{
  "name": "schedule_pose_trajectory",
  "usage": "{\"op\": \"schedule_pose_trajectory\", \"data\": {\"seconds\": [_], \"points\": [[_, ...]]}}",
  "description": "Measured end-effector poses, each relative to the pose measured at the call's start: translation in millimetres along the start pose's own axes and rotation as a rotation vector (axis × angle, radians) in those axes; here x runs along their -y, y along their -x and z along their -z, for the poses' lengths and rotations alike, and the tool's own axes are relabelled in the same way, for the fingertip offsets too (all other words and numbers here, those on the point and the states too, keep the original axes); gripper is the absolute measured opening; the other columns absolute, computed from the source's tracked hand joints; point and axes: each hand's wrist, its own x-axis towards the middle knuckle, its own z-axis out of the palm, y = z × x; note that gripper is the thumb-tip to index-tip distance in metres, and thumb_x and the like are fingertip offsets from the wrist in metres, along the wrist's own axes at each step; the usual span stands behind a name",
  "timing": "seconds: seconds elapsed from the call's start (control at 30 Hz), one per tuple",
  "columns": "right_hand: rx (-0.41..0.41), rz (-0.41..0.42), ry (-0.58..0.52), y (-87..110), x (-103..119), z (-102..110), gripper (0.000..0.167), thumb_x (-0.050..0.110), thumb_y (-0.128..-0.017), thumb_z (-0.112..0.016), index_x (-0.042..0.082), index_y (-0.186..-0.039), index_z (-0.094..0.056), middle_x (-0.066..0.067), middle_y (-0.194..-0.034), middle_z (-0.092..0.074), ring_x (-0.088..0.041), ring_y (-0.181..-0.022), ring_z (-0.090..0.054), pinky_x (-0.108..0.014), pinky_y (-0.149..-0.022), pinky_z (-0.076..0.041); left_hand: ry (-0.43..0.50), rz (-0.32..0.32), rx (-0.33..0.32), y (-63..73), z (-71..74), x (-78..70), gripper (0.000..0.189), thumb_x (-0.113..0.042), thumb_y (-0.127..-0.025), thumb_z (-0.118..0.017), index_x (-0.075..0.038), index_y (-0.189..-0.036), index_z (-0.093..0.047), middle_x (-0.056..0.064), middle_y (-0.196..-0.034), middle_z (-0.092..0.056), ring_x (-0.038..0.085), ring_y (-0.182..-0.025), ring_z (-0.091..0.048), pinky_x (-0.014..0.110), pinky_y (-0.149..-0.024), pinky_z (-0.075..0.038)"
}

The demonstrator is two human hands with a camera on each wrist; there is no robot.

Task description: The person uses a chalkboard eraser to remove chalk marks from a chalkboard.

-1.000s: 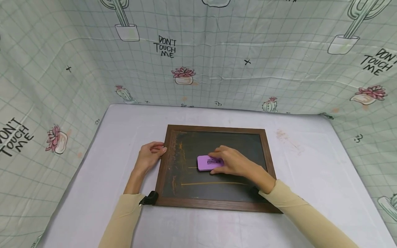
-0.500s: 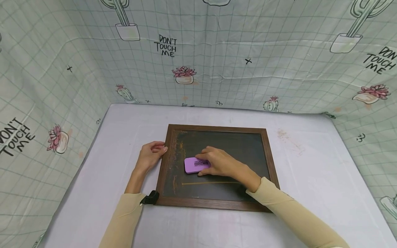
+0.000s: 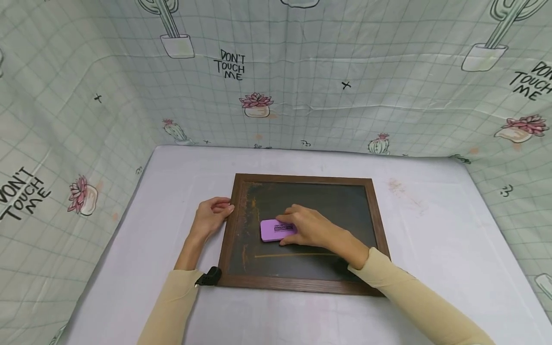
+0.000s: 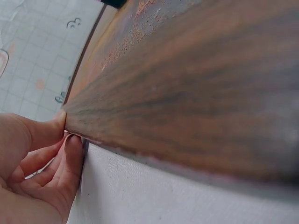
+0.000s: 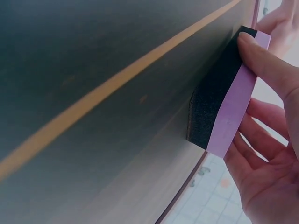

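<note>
Purple plastic tops the eraser (image 3: 276,230) that the right hand (image 3: 311,227) grips by its edges — fingers curled round it, black felt pressed flat on the chalkboard (image 3: 340,206). Just below that grip runs an orange chalk line (image 3: 297,255). Left hand (image 3: 210,216) pinches the board's wooden frame (image 3: 235,203) on the white bench (image 3: 431,230).
</note>
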Motion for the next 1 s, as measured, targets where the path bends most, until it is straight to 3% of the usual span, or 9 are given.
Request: {"op": "schedule_pose_trajectory", "data": {"seconds": [0.3, 0.77, 1.0], "points": [[-0.037, -0.029, 0.009, 24.3, -12.1, 9.3, 0.059, 0.036, -0.083, -0.088, -0.001, -0.125, -0.072, -0.013, -0.113, -0.071, -0.021, -0.097, -0.063, -0.036, -0.079, -0.056, -0.017, 0.003, 0.011, -0.4, 1.5, 0.4, 0.035, -0.009, -0.099, -0.070, 0.008, -0.130, -0.064, 0.022, -0.114, -0.066, 0.028, -0.097, -0.067, 0.014, -0.069, -0.051], [-0.118, -0.087, 0.027, 64.6, -31.0, 13.4, 0.059, 0.035, -0.079, -0.091, -0.002, -0.121, -0.074, -0.009, -0.104, -0.070, -0.014, -0.083, -0.054, -0.030, -0.069, -0.051, -0.023, 0.010, 0.014, 0.8, 1.7, 0.6, 0.035, -0.010, -0.099, -0.070, 0.008, -0.128, -0.065, 0.022, -0.113, -0.067, 0.028, -0.097, -0.066, 0.014, -0.070, -0.051], [-0.138, -0.136, 0.025, 83.2, -35.0, 17.6, 0.061, 0.034, -0.075, -0.093, -0.002, -0.120, -0.074, -0.010, -0.103, -0.071, -0.015, -0.084, -0.057, -0.032, -0.070, -0.053, -0.025, 0.000, 0.015, 0.7, 2.1, 0.7, 0.035, -0.010, -0.099, -0.070, 0.008, -0.129, -0.065, 0.022, -0.113, -0.067, 0.028, -0.097, -0.066, 0.014, -0.069, -0.050]]}}
